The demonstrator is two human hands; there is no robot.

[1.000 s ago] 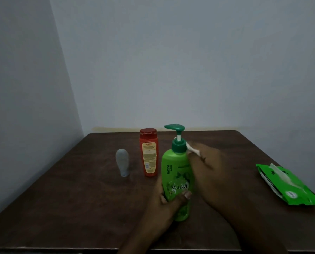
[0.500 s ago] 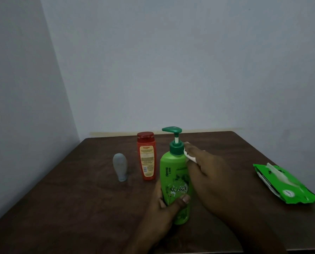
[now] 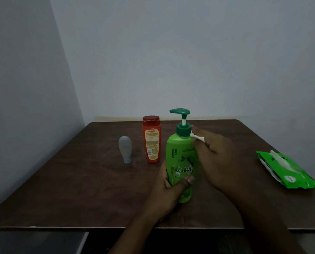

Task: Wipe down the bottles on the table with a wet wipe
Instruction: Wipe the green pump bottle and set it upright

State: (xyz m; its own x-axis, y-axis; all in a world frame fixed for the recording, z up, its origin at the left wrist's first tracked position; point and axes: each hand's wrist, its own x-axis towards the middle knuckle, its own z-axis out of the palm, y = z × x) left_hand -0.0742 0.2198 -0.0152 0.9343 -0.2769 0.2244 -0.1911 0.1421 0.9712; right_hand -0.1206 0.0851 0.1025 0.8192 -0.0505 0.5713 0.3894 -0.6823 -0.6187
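Note:
A green pump bottle [image 3: 178,154] stands upright near the middle of the dark wooden table [image 3: 79,189]. My left hand [image 3: 168,191] grips its lower body, thumb across the front label. My right hand [image 3: 213,158] holds a white wet wipe [image 3: 197,137] against the bottle's right shoulder, just below the dark green pump collar; most of the wipe is hidden under my fingers. A red bottle [image 3: 151,139] stands behind and to the left. Further left, a small grey bottle [image 3: 125,149] stands on its cap.
A green pack of wet wipes [image 3: 288,171] lies at the table's right edge with a sheet poking out of its opening. Grey walls close in at the back and left. The table's front edge runs just below my forearms.
My right hand with the wipe has slid up a little along the bottle's right shoulder toward the pump collar. My left hand keeps the same grip. The view shifted slightly.

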